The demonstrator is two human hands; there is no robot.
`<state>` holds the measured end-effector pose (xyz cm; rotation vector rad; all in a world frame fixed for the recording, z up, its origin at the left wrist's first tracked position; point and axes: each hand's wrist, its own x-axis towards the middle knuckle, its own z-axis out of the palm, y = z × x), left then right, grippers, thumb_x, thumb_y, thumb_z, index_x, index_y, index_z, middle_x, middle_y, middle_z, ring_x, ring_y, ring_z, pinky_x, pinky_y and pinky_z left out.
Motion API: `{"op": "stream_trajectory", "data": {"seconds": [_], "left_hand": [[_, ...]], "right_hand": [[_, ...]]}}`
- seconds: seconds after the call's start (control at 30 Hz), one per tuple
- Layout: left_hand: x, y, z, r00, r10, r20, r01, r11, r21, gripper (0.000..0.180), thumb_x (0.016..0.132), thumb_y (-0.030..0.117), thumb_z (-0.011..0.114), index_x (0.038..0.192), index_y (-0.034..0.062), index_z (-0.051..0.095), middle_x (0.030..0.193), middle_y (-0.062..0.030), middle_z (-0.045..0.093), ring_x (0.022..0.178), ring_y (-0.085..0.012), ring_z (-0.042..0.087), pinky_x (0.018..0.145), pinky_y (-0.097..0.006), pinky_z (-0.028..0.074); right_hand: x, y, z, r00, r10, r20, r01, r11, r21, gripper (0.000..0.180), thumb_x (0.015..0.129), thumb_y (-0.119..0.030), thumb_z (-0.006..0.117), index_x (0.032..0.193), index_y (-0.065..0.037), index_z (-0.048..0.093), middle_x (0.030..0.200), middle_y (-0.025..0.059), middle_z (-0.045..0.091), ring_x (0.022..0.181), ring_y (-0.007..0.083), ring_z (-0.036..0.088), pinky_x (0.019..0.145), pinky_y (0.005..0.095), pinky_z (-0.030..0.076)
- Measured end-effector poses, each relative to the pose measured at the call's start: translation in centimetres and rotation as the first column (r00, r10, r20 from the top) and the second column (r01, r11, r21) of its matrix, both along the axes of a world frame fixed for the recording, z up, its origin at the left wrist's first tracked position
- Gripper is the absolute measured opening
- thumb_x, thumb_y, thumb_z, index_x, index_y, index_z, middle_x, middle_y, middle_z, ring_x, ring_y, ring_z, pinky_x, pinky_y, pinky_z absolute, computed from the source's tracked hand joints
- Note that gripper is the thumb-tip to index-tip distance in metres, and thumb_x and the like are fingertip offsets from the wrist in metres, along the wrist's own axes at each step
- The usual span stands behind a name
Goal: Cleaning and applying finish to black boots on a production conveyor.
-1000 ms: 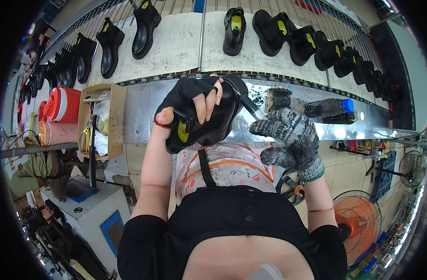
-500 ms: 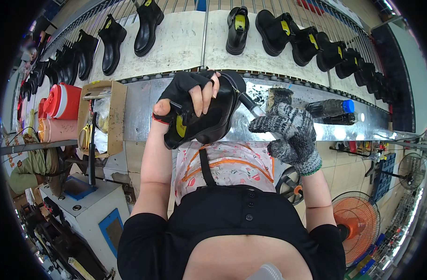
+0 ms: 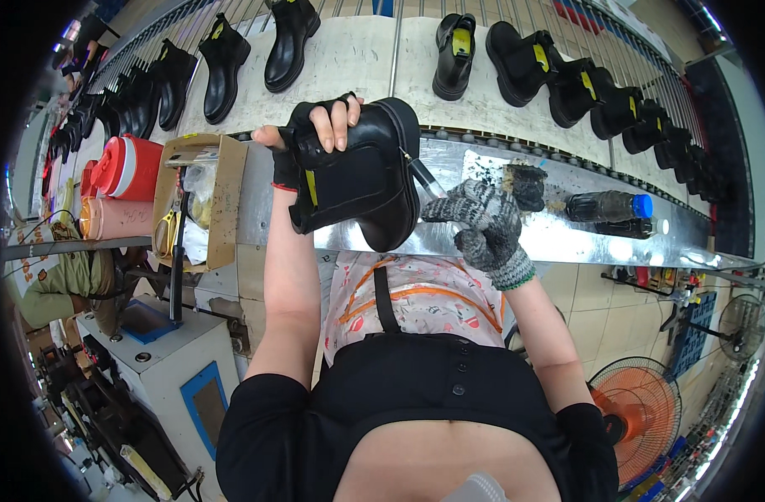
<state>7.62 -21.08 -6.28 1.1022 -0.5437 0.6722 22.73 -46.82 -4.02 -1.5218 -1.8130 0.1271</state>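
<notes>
Conveyor (image 3: pixel 349 58) w/ a row of black boots runs across the far side; steel desk (image 3: pixel 567 234) sits just in front of the person. Orange fan (image 3: pixel 642 410) low right, grey machine (image 3: pixel 148 360) low left, open cardboard box (image 3: pixel 202 197) and red jug (image 3: pixel 127 167) at desk's left end.

Black ankle boot (image 3: pixel 361 180) is held up over the desk's near edge, tilted on its side, yellow tab facing the person. Looks moderately heavy, sole stiff, shaft softer and bendy, leather smooth so could slip. Best hold, I'd say: round the shaft and heel, as now.

Left hand (image 3: pixel 315 138), black fingerless glove, grip clamped over the boot's upper edge, fingers wrapped on top. Right hand (image 3: pixel 483 226), grey knit glove, grip closed around a thin brush (image 3: pixel 422 177) whose tip touches the boot's sole edge on the right side.

Dirty glue pot (image 3: pixel 526 186) and dark bottle w/ blue cap (image 3: pixel 608 207) sit on the desk just beside the right hand.
</notes>
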Motion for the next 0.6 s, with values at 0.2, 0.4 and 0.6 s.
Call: {"op": "stream_trajectory", "data": {"seconds": [0.2,0.4,0.6], "left_hand": [[-0.3,0.5,-0.5,0.997,0.058,-0.054,-0.067,0.982,-0.177,0.083,0.069,0.09,0.027,0.062,0.0105,0.053,0.066,-0.0024,0.05,0.086,-0.019,0.041,0.1,-0.035,0.025],[-0.3,1.6,-1.4,0.996,0.038,-0.079,-0.058,0.96,-0.275,0.083,0.069,0.088,0.03,0.062,0.009,0.053,0.067,-0.004,0.05,0.086,-0.0189,0.042,0.099,-0.035,0.026],[-0.6,4.3,-3.5,0.993,0.011,-0.116,-0.049,0.944,-0.327,0.086,0.068,0.088,0.035,0.068,0.0056,0.059,0.071,-0.0063,0.053,0.089,-0.0198,0.043,0.096,-0.034,0.029]], "right_hand": [[-0.5,0.6,-1.5,0.997,-0.036,0.071,0.039,0.998,-0.044,0.029,0.074,-0.028,0.057,0.1,-0.027,0.07,0.081,0.0004,0.058,0.072,0.0221,0.055,0.062,0.0358,0.043],[-0.7,0.3,-2.3,0.998,-0.058,-0.009,0.057,0.996,-0.062,0.025,0.076,-0.026,0.058,0.097,-0.026,0.07,0.078,0.0005,0.057,0.068,0.0214,0.056,0.059,0.036,0.042],[-0.2,0.2,-3.3,0.934,0.033,-0.356,-0.091,0.985,-0.147,0.018,0.083,-0.021,0.055,0.085,-0.016,0.072,0.075,0.0031,0.066,0.071,0.0229,0.061,0.065,0.0362,0.048]]}}
